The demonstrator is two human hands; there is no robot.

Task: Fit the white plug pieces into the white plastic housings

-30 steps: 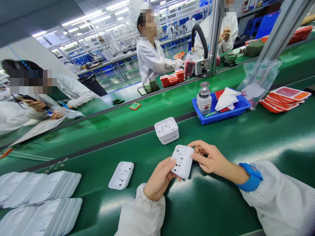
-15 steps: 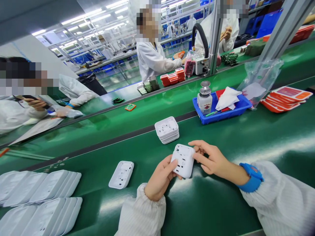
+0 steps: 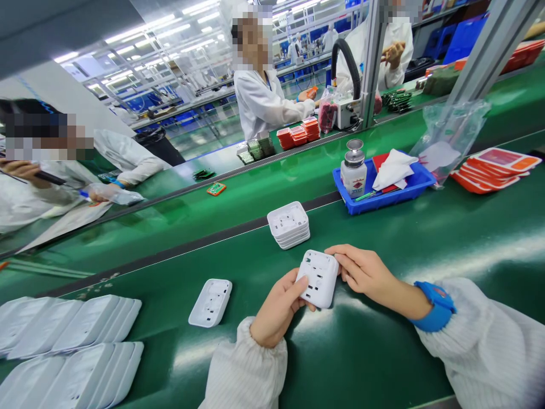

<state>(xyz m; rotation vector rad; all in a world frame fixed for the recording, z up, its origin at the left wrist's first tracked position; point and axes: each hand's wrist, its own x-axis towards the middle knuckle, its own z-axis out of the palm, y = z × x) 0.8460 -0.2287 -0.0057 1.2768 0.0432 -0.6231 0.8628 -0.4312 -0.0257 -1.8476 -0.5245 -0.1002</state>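
A white plastic casing (image 3: 320, 279) with small rectangular slots is held tilted above the green work surface. My left hand (image 3: 279, 309) is closed around its left side, thumb on the face and fingers underneath. At the upper right edge, the fingers of my right hand (image 3: 367, 275) are drawn together against the casing; the fingertips are partly hidden behind it. Just beyond the hands stands a short stack of similar white casings (image 3: 288, 224). One more casing (image 3: 210, 303) lies by itself, left of my left hand.
Overlapping rows of white casings (image 3: 89, 324) fill the lower left. A blue tray (image 3: 383, 201) holds a pump bottle (image 3: 353, 170) and white cloth. Orange-red casings (image 3: 496, 170) lie stacked at right. Beyond a green belt (image 3: 251, 184), several people in white coats work.
My right index finger has come down, and the fingers have closed in against the casing's edge. On the belt, the small orange-and-green piece has shifted left. My left hand stays put.
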